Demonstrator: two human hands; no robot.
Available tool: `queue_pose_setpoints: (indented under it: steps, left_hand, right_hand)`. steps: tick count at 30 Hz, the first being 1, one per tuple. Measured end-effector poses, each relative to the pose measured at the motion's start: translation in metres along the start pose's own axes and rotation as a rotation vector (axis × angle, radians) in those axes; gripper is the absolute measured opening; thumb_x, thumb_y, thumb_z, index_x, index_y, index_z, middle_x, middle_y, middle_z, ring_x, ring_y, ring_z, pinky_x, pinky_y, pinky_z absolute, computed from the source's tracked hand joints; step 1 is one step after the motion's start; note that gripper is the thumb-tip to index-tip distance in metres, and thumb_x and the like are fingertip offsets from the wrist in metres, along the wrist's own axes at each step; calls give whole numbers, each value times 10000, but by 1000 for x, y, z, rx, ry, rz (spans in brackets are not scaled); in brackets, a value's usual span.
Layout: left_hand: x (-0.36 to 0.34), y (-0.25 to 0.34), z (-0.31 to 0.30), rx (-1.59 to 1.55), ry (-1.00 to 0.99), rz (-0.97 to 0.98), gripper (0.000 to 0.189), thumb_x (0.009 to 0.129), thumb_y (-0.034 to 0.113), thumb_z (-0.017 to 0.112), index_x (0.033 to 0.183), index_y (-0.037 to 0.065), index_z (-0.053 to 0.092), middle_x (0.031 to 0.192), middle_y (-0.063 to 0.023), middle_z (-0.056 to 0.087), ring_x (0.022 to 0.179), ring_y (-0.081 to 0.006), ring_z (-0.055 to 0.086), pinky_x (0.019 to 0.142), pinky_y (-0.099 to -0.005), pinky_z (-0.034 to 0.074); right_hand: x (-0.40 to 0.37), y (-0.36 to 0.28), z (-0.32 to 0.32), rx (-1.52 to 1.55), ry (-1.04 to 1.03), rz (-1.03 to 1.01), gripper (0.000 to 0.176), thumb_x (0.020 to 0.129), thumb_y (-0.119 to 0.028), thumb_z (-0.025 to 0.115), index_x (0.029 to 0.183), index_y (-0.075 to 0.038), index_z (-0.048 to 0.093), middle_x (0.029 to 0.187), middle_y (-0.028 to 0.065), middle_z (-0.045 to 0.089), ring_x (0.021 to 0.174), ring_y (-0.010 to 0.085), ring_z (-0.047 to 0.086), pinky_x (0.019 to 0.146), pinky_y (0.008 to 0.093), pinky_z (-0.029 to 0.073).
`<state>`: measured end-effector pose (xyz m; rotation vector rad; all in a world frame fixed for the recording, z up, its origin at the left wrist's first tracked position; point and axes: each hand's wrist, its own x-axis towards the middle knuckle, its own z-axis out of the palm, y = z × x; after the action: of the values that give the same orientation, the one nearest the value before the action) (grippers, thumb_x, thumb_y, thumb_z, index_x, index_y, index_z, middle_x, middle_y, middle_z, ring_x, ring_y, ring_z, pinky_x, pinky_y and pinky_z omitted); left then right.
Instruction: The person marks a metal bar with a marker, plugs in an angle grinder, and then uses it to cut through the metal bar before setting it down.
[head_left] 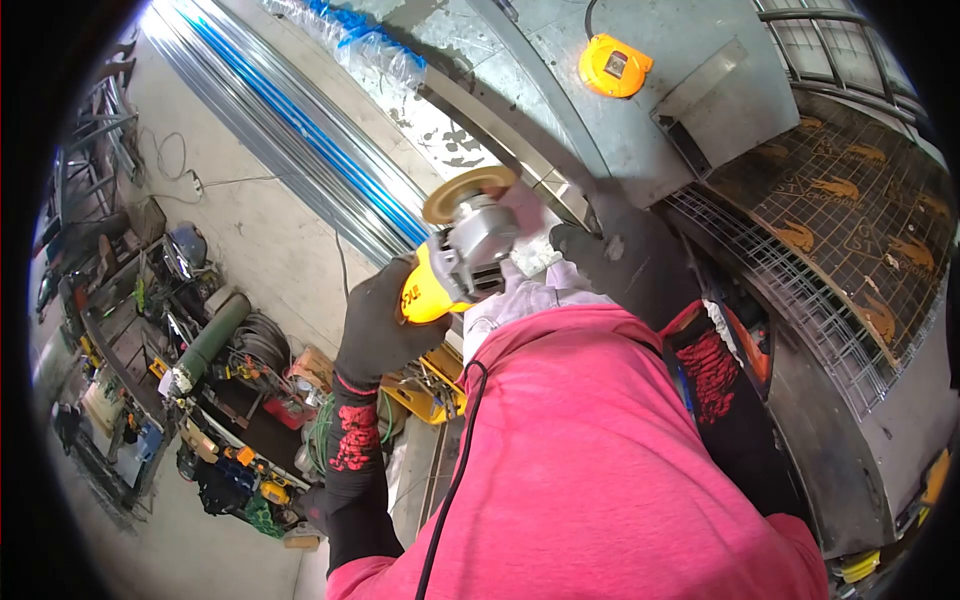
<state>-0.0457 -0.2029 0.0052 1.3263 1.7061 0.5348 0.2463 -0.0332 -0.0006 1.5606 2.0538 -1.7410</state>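
Note:
My left hand (380,325), in a dark glove, is closed around the yellow body of an angle grinder (430,287). The grinder's brown disc (470,193) points up and away from me, partly blurred. My gloved right hand (640,255) is at the near end of a long metal bar (540,172), with its thumb and fingers on either side. Just below that end, pale trousers and a whitish patch show between my hands. A black cable (460,480) runs down over my pink shirt.
A yellow tape measure (615,66) lies on the grey metal table (700,50). Long metal profiles (290,130) lie on the floor at left, near cluttered tools and a green cylinder (212,340). At right, a dark printed board (850,200) rests over wire mesh (790,290).

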Motion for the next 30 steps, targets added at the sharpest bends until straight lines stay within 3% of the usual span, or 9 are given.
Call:
queue_pose_setpoints:
  steps: [2,8,13,15,17,21,25,27,30]
  left_hand:
    - [-13,1,-9,30,14,-47,634,707,177,927,1266,-1,687,971,-184,774,847,-377,789,757,-441,628]
    - [-35,3,-20,161,143,-137,612,724,222,903,1265,9,710,954,-171,768,818,-354,781,733,-425,623]
    - [-23,-17,-24,217,137,-9,651,735,245,907,1311,15,708,980,-179,783,845,-355,792,747,-430,632]
    - [-16,-24,-28,224,94,17,582,756,196,897,1264,-3,694,984,-176,783,849,-304,791,771,-394,625]
    - [-10,-25,-38,264,75,100,620,752,225,904,1296,8,700,1014,-177,787,876,-327,791,784,-413,630]
    - [4,-24,-50,379,32,266,638,761,244,896,1329,22,710,1060,-175,792,921,-350,788,806,-434,633]
    - [19,-22,-55,419,-2,383,578,789,217,847,1320,36,703,1029,-162,785,897,-353,776,786,-449,629]
    - [26,-24,-55,442,0,459,583,787,208,836,1329,51,693,1038,-147,783,893,-342,772,780,-447,625]
    - [31,-21,-55,436,-34,454,628,763,217,874,1348,58,711,1062,-167,789,924,-364,780,801,-455,629]
  right_hand:
    - [-8,-14,0,-330,102,-85,371,978,-377,763,1084,-38,657,749,170,685,701,396,713,657,514,554]
    - [-7,-5,13,-511,205,-157,280,970,-337,715,1082,-89,650,911,177,701,790,444,724,694,559,581]
    - [-12,-3,25,-487,329,-156,352,960,-358,723,1176,-92,646,955,180,699,823,445,728,717,556,582]
    - [-23,-8,29,-499,380,-153,381,954,-366,727,1210,-96,644,958,179,710,836,442,733,727,549,584]
    - [-36,-15,26,-431,348,8,413,931,-342,751,1259,-105,667,953,178,737,870,419,749,754,529,590]
    - [-81,12,17,-349,434,-80,501,885,-321,824,1326,-112,707,890,157,747,823,384,747,749,487,582]
    - [-121,33,15,-411,538,-5,478,861,-351,847,1254,-101,739,860,178,734,800,373,751,739,471,579]
    - [-127,32,15,-445,500,167,443,847,-329,862,1217,-107,761,865,183,743,812,387,752,751,473,584]
    - [-126,48,20,-589,583,54,410,867,-329,856,1212,-126,769,867,183,747,822,401,748,748,475,584]
